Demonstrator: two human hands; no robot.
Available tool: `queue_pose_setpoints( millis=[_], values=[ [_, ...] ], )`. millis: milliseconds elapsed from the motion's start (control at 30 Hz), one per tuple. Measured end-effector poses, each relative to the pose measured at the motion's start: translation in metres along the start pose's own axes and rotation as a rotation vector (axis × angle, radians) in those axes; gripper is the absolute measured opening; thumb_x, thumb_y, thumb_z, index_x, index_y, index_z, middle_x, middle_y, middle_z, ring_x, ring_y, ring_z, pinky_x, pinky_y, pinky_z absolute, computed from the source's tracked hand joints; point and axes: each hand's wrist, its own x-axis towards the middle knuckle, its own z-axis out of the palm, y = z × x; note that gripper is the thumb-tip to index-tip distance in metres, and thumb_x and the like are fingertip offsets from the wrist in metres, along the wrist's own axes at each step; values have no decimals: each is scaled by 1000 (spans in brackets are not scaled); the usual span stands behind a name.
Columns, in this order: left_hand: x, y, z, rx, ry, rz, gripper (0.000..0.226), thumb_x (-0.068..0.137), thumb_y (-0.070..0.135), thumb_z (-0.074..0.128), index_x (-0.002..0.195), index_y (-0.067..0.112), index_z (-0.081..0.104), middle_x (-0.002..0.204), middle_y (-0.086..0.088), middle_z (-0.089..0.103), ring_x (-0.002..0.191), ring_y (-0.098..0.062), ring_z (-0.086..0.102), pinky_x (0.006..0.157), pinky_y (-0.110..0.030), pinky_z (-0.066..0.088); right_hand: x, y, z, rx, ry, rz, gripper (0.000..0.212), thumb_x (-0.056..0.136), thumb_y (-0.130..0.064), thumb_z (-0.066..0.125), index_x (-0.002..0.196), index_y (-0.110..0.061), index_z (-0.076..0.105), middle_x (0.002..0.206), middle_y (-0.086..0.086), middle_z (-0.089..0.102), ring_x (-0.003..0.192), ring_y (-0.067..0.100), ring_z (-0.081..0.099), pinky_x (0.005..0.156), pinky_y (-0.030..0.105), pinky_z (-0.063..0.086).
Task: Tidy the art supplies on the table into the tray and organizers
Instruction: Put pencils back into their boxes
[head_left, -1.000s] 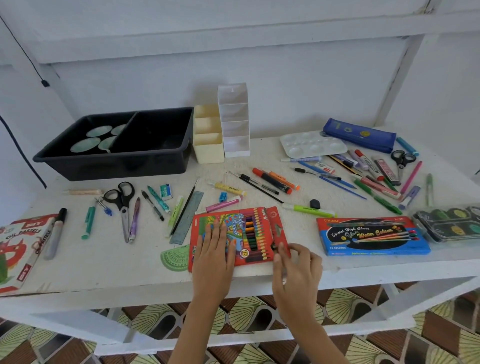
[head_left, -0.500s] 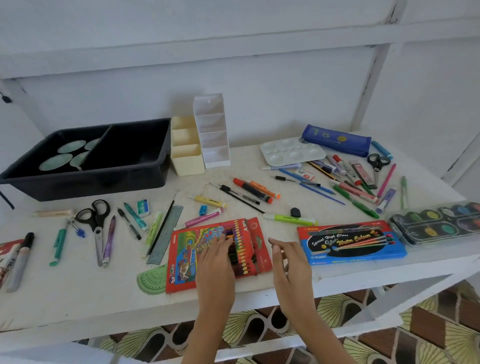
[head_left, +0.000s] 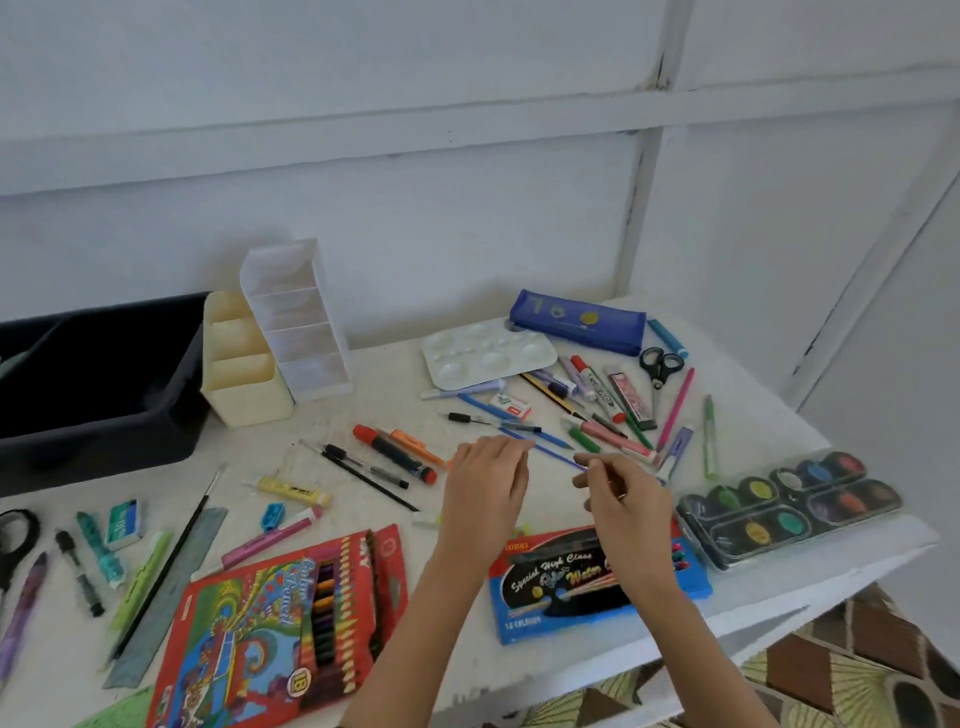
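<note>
On the counter (head_left: 374, 400), art supplies lie scattered from the left side to the right.

1. The black tray (head_left: 104, 447) stands at the back left. The cream organizer (head_left: 244, 379) and the clear organizer (head_left: 298, 317) stand just beside it, touching each other. The pens, boxes and paints in view all lie outside them.
2. The red pencil box (head_left: 260, 623) and the blue watercolour box (head_left: 545, 592) lie at the front edge. The paint set (head_left: 789, 509) lies near the right front corner.
3. The left hand (head_left: 485, 488) hovers palm down, fingers relaxed, holding nothing.
4. The right hand (head_left: 628, 499) has its fingers curled above the thin blue pen (head_left: 545, 449). Blur prevents confirming a pinch.

CAUTION: The thin blue pen lies among crossed pens and markers. Lifting it at an angle would probably drag or roll its neighbours. The right forearm passes over the blue watercolour box, so a low sweep toward the organizers could push that box off the front edge. The tall, narrow clear organizer may tip if a pen is dropped in hard.
</note>
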Motion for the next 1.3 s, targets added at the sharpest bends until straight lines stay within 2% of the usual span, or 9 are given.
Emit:
queue_pose_setpoints(
  millis=[100,200,333,433,533,700,1033,1167,1300],
  values=[
    [24,2,29,92,-115,74,9,78,16,69,86,19,71,84,5,68,79,-14,64,69,-26,45,31,4,-14,7,3,31,20,94,-12,50,92,-17,69,78,-1,70,60,8,61,61,23,51],
    [39,1,49,230,-303,92,28,59,14,87,82,22,71,79,6,66,76,-15,63,66,-27,49,53,10,-26,7,-15,104,21,94,-12,49,87,-18,68,77,-4,69,59,14,59,54,20,46],
    [47,-3,64,282,-401,72,35,58,13,87,88,21,71,86,5,67,85,-17,63,73,-30,50,74,15,-38,-8,-71,155,22,94,-10,49,89,-17,69,74,1,68,60,18,56,57,25,45],
    [48,-2,71,273,-448,83,24,84,11,66,107,17,65,106,1,61,106,-20,54,92,-33,41,89,17,-42,-28,-82,191,20,93,-10,50,90,-16,69,73,3,68,59,18,54,55,28,46],
    [51,1,71,264,-411,97,18,89,10,59,106,14,63,106,-2,60,105,-22,54,98,-34,38,102,20,-48,-49,-109,221,17,94,-11,50,92,-14,67,76,4,67,60,17,54,50,27,48],
    [51,8,72,138,-231,114,45,52,5,89,86,19,64,81,6,66,76,-14,64,72,-30,51,120,31,-61,-238,-116,164,15,92,-13,54,94,-13,69,82,3,68,58,15,59,56,26,51],
    [81,41,61,-17,29,106,30,90,22,42,102,10,67,93,-2,68,83,-17,65,73,-26,47,143,30,-50,-882,-327,217,27,78,-38,73,93,-17,63,91,-2,66,81,16,63,62,27,46],
    [81,42,57,36,141,134,32,70,-1,76,99,8,70,88,-5,67,80,-18,60,76,-24,37,138,27,-47,-861,-240,142,14,85,-28,63,82,-15,59,79,-1,63,71,13,61,56,24,45],
    [72,36,47,24,144,105,40,65,-4,80,102,9,70,93,-6,67,88,-17,58,77,-26,43,133,21,-49,-549,-54,34,15,88,-27,61,87,-13,66,81,-3,66,66,9,59,56,18,42]
  ],
)
